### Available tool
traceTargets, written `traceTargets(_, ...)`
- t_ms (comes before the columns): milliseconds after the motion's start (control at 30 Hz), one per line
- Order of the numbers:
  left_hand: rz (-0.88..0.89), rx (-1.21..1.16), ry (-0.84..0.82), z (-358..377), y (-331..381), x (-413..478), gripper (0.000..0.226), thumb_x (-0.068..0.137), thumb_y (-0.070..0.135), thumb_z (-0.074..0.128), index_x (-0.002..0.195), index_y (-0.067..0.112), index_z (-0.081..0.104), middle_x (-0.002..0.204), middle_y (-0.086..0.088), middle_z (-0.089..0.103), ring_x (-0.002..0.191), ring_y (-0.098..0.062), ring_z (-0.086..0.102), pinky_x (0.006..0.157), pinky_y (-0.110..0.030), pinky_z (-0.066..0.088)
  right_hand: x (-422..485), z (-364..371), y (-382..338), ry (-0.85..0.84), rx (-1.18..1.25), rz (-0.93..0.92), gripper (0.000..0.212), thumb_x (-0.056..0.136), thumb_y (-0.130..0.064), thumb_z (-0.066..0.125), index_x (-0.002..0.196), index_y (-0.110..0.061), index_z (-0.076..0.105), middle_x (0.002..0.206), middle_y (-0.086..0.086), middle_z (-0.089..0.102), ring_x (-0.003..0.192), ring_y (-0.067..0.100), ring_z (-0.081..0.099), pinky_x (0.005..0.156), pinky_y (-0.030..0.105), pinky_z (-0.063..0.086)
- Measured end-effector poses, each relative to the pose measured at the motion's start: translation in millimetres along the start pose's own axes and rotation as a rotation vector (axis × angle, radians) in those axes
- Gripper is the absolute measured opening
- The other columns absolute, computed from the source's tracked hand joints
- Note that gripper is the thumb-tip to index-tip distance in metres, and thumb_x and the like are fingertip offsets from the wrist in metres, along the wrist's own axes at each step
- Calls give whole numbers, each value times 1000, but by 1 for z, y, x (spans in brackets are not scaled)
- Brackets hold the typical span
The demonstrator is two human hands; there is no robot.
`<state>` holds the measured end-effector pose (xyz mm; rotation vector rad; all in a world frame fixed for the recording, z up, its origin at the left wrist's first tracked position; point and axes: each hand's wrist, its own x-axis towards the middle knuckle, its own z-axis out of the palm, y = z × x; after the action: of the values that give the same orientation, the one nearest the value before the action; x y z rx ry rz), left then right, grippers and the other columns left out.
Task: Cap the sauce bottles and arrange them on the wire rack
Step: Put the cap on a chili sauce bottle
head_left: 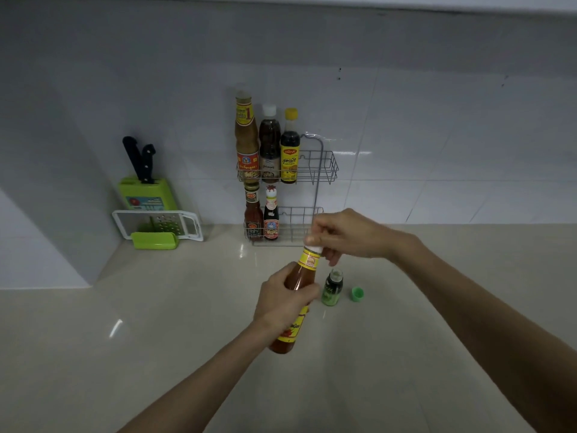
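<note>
My left hand [282, 303] grips the middle of a tall red chili sauce bottle [300, 270] with a yellow label, held tilted above the counter. My right hand [342, 234] pinches its white cap [313, 247] at the bottle's top. A small uncapped green bottle [332, 288] stands on the counter just right of it, and its loose green cap [357, 294] lies beside it. The wire rack [324, 167] on the wall holds three bottles [269, 145] on the upper shelf and two bottles [262, 217] on the lower shelf.
A green knife block [146, 190] with black-handled knives stands at the back left, with a white grater [157, 225] and a green holder [154, 240] in front of it. Both rack shelves have free room on their right sides. A grey wall corner juts out at left.
</note>
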<state>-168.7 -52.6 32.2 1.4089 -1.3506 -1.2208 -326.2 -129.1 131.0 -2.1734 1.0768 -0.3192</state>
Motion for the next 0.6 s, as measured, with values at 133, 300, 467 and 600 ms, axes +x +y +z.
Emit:
traceTargets(133, -23, -193, -368, -14, 4, 6, 17, 62, 12, 66, 76, 8, 58, 64, -14, 57, 53, -27, 55, 58, -34, 48, -2, 18, 2, 187, -375, -225, 40, 97, -57, 21, 66, -38, 36, 61, -6, 55, 54, 10, 48, 55, 33, 43)
traceTargets(300, -107, -471, -761, -36, 13, 4, 22, 62, 11, 54, 83, 7, 59, 63, -11, 59, 49, -22, 54, 55, -27, 42, 3, 14, -6, 281, -670, -458, 39, 95, -42, 22, 63, -24, 34, 51, -5, 41, 44, 19, 35, 45, 30, 25)
traceTargets(467, -20, 167, 71, -12, -2, 5, 23, 59, 30, 69, 72, 17, 56, 64, -9, 65, 56, -26, 63, 58, -40, 53, 14, 37, -13, 293, -684, 135, 36, 99, -35, 30, 69, -17, 41, 68, 4, 48, 74, 29, 55, 65, 35, 45)
traceTargets(600, -70, -211, -283, -25, -9, 7, 16, 61, 16, 66, 74, 12, 59, 63, -16, 58, 52, -28, 56, 57, -38, 48, 12, 29, -17, 154, -610, -18, 50, 97, -59, 22, 63, -26, 37, 61, -1, 45, 61, 21, 48, 63, 34, 41)
